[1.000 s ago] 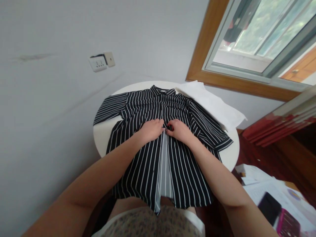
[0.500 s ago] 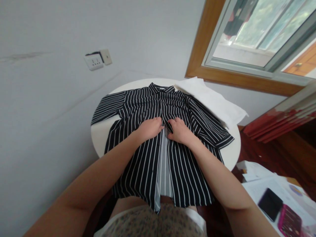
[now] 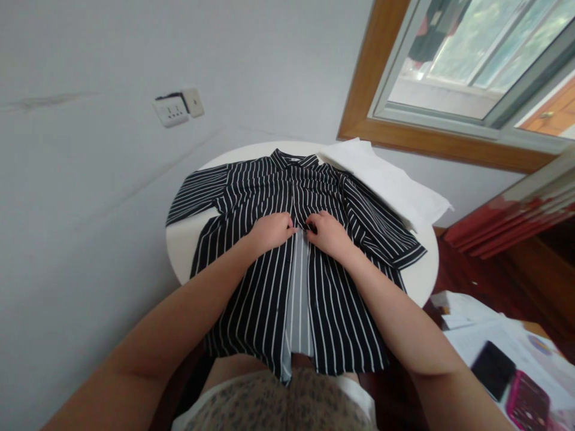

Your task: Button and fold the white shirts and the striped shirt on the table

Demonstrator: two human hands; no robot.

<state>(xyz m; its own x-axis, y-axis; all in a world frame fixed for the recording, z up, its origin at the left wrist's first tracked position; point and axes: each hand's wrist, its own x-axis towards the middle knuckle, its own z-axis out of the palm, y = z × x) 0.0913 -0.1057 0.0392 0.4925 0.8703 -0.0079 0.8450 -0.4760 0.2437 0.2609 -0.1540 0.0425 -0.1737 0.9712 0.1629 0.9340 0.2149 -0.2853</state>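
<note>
A black shirt with white stripes lies front up on a round white table, collar at the far side and hem hanging over the near edge. Its front is joined from the collar to mid-chest and parts below, where the grey inner side shows. My left hand is closed on the left front edge, thumb and fingers pinched at the top of the gap. Opposite it, my right hand pinches the right front edge with curled fingers. Any button between the fingertips is too small to make out.
A folded white cloth lies at the table's far right, beside the shirt's sleeve. Lower right, papers carry a dark phone and a pink-edged phone. A wall with a socket and a wood-framed window stand behind.
My right fingers have shifted slightly and curled more, and the right front edge they had lifted now lies flatter. My left hand stays nearly in place.
</note>
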